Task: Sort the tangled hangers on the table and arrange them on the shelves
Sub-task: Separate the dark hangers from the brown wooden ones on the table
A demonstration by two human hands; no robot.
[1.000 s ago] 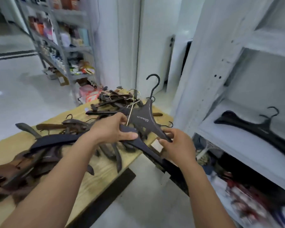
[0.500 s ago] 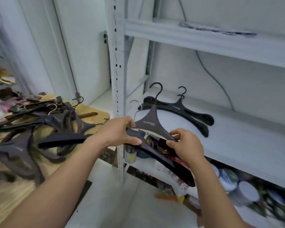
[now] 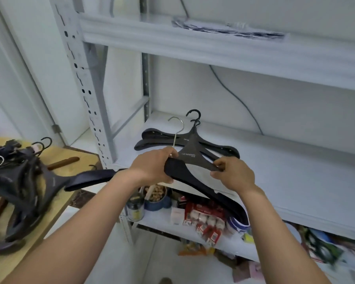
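Two black hangers are in my hands above the front edge of the white middle shelf (image 3: 295, 181). My left hand (image 3: 152, 169) grips the neck of a wide black hanger (image 3: 195, 182) with a silver hook; its arms reach left and down to the right. My right hand (image 3: 233, 177) pinches the right arm of a flat black hanger (image 3: 193, 152) with a black hook, held upright. Two black hangers (image 3: 152, 140) lie stacked on the shelf just behind them. A tangled pile of dark hangers (image 3: 19, 181) covers the wooden table (image 3: 55, 214) at the left.
A perforated white upright (image 3: 84, 95) of the rack stands between table and shelf. The upper shelf (image 3: 193, 44) carries flat papers. The lower shelf holds a tin (image 3: 134, 208), a blue bowl (image 3: 157, 196) and red boxes (image 3: 205, 216). A cable runs down the back wall.
The view has turned from the table to the shelves. Both hands have carried the two hangers rightward and forward, over the middle shelf close to the hangers lying there.
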